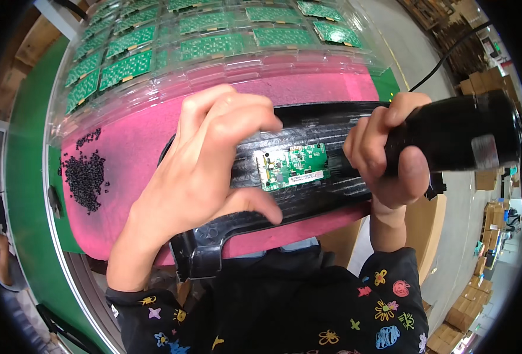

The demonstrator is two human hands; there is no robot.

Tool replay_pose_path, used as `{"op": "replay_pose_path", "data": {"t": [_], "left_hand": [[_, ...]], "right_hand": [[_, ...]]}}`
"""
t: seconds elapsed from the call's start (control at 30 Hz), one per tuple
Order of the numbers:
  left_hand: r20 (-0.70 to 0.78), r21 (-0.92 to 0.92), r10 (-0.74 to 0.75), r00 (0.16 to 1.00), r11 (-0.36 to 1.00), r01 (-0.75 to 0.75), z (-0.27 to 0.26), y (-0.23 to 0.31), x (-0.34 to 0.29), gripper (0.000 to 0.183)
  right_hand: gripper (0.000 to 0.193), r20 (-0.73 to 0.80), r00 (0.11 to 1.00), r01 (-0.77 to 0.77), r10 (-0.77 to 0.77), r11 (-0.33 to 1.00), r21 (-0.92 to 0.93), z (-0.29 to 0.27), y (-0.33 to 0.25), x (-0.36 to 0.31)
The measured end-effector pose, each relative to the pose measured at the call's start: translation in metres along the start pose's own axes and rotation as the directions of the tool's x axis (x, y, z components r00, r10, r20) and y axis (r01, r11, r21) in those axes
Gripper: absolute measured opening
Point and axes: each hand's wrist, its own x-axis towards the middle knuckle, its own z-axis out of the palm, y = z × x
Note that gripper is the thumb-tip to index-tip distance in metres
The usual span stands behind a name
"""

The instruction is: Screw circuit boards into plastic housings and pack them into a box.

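Leftmost, at nine o'clock, sits a bumpy heap of tiny black screws [85, 182]. Next, the left hand [205, 156] curves open beside the flat green circuit board [296, 165], mid-clock on a shiny, scratched black plastic casing [332, 125]. At three o'clock, the right hand [374, 148] grips a fat black tube-shaped tool [459, 133].

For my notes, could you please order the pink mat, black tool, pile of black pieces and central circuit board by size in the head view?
Largest: pink mat
Next: black tool
Smallest: circuit board and black pile, too alike to rank
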Motion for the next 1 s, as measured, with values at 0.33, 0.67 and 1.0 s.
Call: {"op": "replay_pose_path", "data": {"t": [0.33,0.67,1.0], "left_hand": [[-0.104,-0.017,-0.001,0.995,1.000,-0.001,-0.018,-0.009,-0.004,0.043],[0.194,0.164,-0.427,0.883,0.902,0.400,-0.005,-0.010,-0.003,0.025],[-0.005,0.355,-0.328,0.945,0.882,0.309,-0.027,0.038,0.002,0.009]], "right_hand": [[0.021,-0.254,0.885,-0.209,0.390,0.821,0.532,-0.025,-0.013,0.029],[0.041,-0.420,0.877,-0.081,0.235,0.932,0.353,-0.056,-0.038,-0.032],[0.065,-0.790,0.291,-0.703,-0.539,0.440,-0.559,-0.292,0.041,-0.290]]}}
